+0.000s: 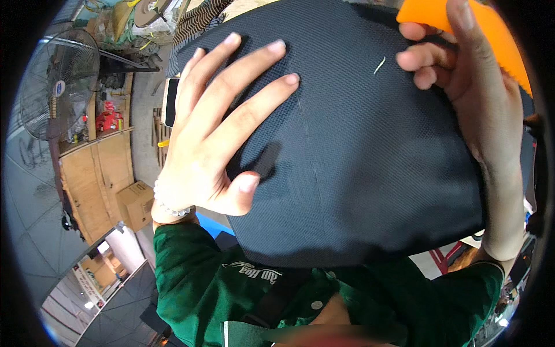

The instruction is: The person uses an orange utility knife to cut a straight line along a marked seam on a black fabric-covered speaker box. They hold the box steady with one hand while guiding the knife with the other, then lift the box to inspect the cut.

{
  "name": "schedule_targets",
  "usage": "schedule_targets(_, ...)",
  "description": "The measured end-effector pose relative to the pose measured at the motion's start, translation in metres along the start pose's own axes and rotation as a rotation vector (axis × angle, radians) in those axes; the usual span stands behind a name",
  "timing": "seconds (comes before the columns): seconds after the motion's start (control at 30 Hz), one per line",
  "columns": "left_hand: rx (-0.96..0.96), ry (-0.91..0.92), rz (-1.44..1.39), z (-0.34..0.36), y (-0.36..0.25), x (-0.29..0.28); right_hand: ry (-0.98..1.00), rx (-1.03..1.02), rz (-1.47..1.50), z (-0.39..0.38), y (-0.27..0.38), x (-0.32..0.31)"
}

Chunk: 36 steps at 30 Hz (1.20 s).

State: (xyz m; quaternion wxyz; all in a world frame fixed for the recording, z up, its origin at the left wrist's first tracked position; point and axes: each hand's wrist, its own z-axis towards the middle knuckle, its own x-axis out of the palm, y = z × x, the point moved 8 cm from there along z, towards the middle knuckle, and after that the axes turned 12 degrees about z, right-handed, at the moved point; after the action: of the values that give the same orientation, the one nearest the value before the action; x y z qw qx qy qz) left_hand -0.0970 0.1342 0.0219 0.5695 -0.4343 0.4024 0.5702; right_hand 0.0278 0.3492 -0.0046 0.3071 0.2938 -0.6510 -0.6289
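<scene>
Your left hand (199,144) spreads its fingers (254,110) wide over the black textured piece (370,156). Your right hand (480,92) grips an orange toothed tool (509,46), partly hidden, its top cut off

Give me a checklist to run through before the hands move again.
1. Left hand spread over the black fabric: ok.
2. Right hand holding the orange plastic piece: ok.
3. Fabric free of loose bits: not ok, a pale thread lies on it.
4. Left wrist bare: not ok, a beaded bracelet is on it.
5. Left hand pressing firmly: cannot tell.
6. Fabric's underside: cannot tell, hidden.
</scene>
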Motion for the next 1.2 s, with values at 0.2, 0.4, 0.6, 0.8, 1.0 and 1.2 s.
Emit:
schedule_targets(0.2,0.135,-0.001,-0.048,0.000,-0.004,-0.004,0.053,-0.065,0.231,0.011,0.014,0.014)
schedule_targets(0.4,-0.059,-0.153,-0.124,-0.009,0.010,-0.006,0.128,0.007,-0.034,-0.012,0.031,0.038)
schedule_targets(0.6,-0.119,-0.164,-0.142,-0.011,0.010,-0.001,0.380,-0.352,-0.261,-0.051,0.042,0.082)
schedule_targets(0.8,-0.113,-0.183,-0.151,-0.013,0.012,0.001,0.317,-0.454,-0.325,-0.055,0.041,0.094)
schedule_targets(1.0,-0.069,-0.141,-0.091,-0.012,0.016,0.005,0.303,-0.561,-0.411,-0.055,0.039,0.096)
schedule_targets(1.2,0.053,-0.255,-0.055,-0.018,0.022,0.010,0.282,-0.631,-0.478,-0.059,0.042,0.098)
